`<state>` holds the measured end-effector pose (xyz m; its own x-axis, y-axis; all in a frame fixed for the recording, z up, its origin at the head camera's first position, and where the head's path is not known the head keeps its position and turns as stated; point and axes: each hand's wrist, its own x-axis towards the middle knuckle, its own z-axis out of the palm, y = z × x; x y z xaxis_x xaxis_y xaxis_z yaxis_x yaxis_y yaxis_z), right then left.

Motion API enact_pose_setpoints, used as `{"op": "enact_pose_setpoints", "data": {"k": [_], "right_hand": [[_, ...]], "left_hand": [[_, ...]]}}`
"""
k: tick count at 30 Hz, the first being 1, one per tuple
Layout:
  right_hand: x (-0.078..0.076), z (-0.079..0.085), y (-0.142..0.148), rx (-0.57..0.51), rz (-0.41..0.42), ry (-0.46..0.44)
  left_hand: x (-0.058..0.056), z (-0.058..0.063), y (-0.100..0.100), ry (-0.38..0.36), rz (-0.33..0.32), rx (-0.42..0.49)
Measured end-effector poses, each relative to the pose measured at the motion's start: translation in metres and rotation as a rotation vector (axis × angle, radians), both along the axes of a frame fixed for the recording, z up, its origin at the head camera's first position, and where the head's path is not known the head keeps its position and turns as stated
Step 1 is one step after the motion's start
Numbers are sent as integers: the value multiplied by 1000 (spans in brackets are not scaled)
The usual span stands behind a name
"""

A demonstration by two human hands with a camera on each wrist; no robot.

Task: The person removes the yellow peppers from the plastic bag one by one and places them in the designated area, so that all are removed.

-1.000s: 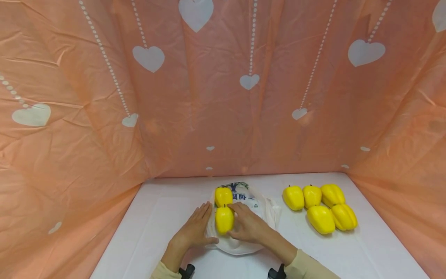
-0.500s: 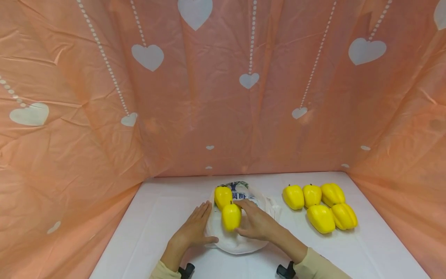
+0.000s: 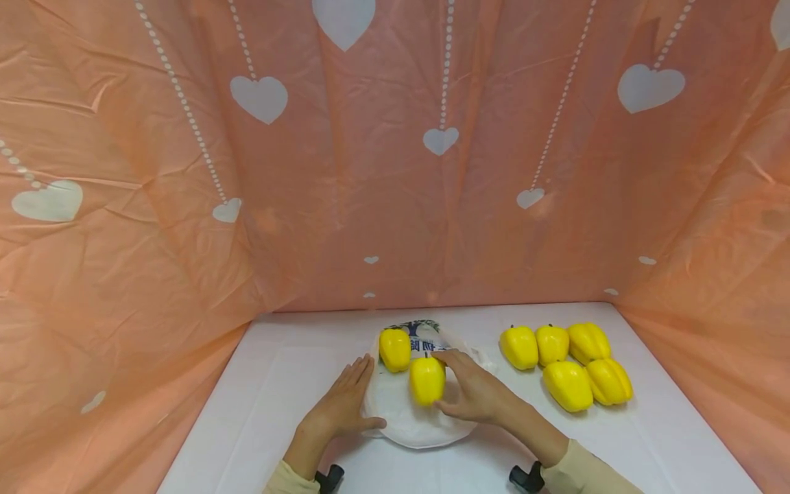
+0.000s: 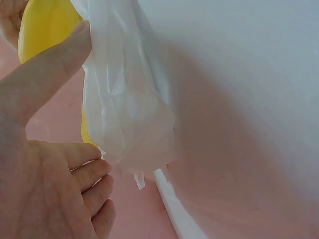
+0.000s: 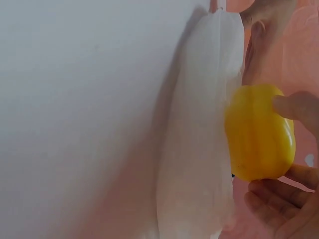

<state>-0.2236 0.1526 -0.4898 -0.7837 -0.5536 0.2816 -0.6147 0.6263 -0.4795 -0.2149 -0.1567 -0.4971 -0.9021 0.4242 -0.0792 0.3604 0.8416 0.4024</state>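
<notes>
A yellow bell pepper (image 3: 427, 382) is pinched between the thumb and fingers of my right hand (image 3: 474, 392), over the middle of a white plastic bag (image 3: 420, 431) with dark print. In the right wrist view the pepper (image 5: 258, 134) stands close above the pale bag (image 5: 202, 114). Another yellow bell pepper (image 3: 395, 350) lies on the bag's far left part. My left hand (image 3: 344, 403) is at the bag's left edge, fingers extended and thumb spread. The left wrist view has its thumb and fingertips against the crumpled bag (image 4: 122, 104).
On the white tabletop (image 3: 296, 357), several more yellow bell peppers (image 3: 568, 387) lie grouped to the right of the bag. An orange curtain (image 3: 395, 226) with white hearts encloses the back and sides. A black wrist strap piece (image 3: 527, 478) shows at the right sleeve.
My right hand has moved right with its pepper, away from the pepper on the bag's far left; a gap now shows between the two. The left hand has stayed in place.
</notes>
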Motion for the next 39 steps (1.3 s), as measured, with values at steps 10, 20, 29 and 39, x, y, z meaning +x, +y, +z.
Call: {"op": "enact_pose_setpoints", "data": {"k": [10, 20, 29, 39], "right_hand": [[2, 3, 22, 1, -32, -15], [2, 6, 34, 7, -45, 5], [5, 12, 52, 33, -70, 23], [9, 23, 80, 44, -78, 42]], "left_hand": [[0, -1, 2, -18, 13, -8], [1, 1, 1, -23, 17, 7], [1, 1, 0, -27, 16, 13], [0, 0, 1, -17, 25, 1]]}}
